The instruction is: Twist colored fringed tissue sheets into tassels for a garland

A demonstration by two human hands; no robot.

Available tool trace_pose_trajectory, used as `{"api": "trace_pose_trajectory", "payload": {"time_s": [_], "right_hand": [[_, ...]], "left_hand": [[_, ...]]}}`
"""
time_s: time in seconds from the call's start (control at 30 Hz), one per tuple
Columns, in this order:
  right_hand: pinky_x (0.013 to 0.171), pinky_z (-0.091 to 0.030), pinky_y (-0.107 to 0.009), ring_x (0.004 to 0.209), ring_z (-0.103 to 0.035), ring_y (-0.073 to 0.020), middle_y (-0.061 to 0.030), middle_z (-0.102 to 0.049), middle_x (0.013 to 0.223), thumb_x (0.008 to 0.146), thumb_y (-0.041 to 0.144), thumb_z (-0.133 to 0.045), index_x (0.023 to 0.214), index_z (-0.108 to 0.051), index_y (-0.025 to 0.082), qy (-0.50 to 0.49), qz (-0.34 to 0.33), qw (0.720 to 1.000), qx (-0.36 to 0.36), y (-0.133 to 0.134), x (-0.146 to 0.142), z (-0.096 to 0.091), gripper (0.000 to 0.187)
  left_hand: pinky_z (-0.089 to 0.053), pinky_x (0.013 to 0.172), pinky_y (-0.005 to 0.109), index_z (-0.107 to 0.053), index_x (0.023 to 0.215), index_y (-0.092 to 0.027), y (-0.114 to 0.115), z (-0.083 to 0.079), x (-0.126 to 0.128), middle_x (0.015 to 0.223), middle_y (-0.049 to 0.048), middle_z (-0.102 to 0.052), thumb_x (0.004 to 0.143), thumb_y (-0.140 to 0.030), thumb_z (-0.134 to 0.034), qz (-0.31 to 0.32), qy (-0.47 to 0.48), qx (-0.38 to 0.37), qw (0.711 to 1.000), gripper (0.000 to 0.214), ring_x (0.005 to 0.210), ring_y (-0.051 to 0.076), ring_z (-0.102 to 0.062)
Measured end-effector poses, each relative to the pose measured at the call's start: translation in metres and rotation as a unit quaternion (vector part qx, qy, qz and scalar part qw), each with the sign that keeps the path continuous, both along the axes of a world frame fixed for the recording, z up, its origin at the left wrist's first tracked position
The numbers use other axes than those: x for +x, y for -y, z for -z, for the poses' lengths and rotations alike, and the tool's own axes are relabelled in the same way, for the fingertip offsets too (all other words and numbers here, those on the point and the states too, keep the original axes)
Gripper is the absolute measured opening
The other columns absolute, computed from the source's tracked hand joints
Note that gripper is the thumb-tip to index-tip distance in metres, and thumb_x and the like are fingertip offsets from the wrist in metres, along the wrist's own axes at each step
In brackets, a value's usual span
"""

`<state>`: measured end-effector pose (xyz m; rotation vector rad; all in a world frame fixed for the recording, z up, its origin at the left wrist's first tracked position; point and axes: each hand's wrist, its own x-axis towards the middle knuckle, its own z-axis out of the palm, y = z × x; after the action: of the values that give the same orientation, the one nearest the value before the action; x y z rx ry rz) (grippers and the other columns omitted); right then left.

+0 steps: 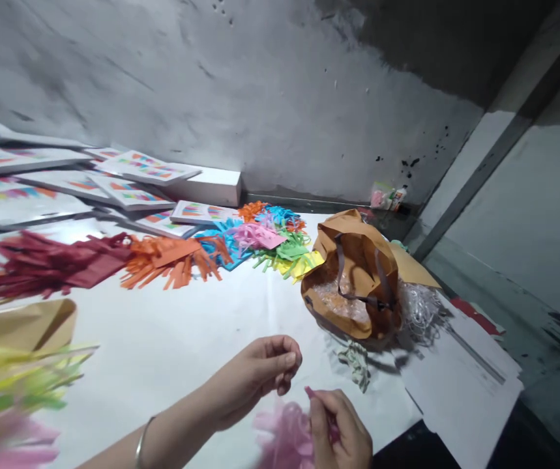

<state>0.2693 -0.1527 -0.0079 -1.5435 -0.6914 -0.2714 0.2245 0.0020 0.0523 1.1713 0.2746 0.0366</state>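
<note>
My right hand (341, 430) is closed on a pink paper tassel (287, 433), pinching its narrow twisted top. The strips hang loosely to the left of the fingers, low in the head view. Just above and to the left, my left hand (272, 368) is curled with its thumb against the fingers. Whatever it may pinch is too small to make out. The two hands are apart, over the white table (221, 326). A crumpled pale green piece (356, 365) lies right of the left hand.
Fringed paper bundles, dark red (69, 260), orange (175, 257) and pink (257, 238), line the back. Yellow-green fringes (20, 378) lie at left. A brown paper bag (355, 273) stands open at right, beside clear string (421, 312) and white sheets (460, 378). Printed packs (147, 166) are piled back left.
</note>
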Motion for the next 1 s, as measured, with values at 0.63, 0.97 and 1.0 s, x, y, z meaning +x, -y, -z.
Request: {"api": "trace_pose_trajectory", "payload": {"time_s": [0.63, 0.97, 1.0], "right_hand": [[0.065, -0.041, -0.021, 0.060, -0.053, -0.0097, 0.0049, -0.055, 0.066, 0.098, 0.027, -0.055, 0.075, -0.061, 0.023, 0.063, -0.097, 0.986, -0.119, -0.032, -0.091, -0.013, 0.023], [0.055, -0.036, -0.019, 0.055, -0.044, -0.0084, 0.0060, -0.044, 0.062, 0.091, 0.016, -0.052, 0.069, -0.052, 0.022, 0.155, -0.139, 0.955, -0.209, -0.022, -0.088, -0.021, 0.023], [0.054, -0.036, -0.019, 0.054, -0.044, -0.0080, 0.0064, -0.043, 0.062, 0.090, 0.014, -0.052, 0.069, -0.051, 0.022, 0.169, -0.139, 0.952, -0.213, -0.022, -0.088, -0.022, 0.022]], "left_hand": [[-0.037, 0.060, 0.025, -0.065, 0.081, -0.014, 0.009, 0.022, -0.136, 0.070, -0.0014, -0.055, 0.082, -0.046, -0.077, -0.187, 0.063, 0.021, 0.980, 0.034, 0.063, 0.012, -0.045], [-0.039, 0.062, 0.025, -0.065, 0.084, -0.017, 0.011, 0.030, -0.159, 0.074, -0.0006, -0.057, 0.093, -0.040, -0.064, -0.201, 0.083, 0.190, 0.957, 0.025, 0.066, 0.014, -0.047], [-0.039, 0.062, 0.025, -0.065, 0.084, -0.017, 0.011, 0.030, -0.160, 0.074, -0.0005, -0.057, 0.094, -0.039, -0.063, -0.201, 0.087, 0.208, 0.953, 0.024, 0.067, 0.014, -0.048]]}}
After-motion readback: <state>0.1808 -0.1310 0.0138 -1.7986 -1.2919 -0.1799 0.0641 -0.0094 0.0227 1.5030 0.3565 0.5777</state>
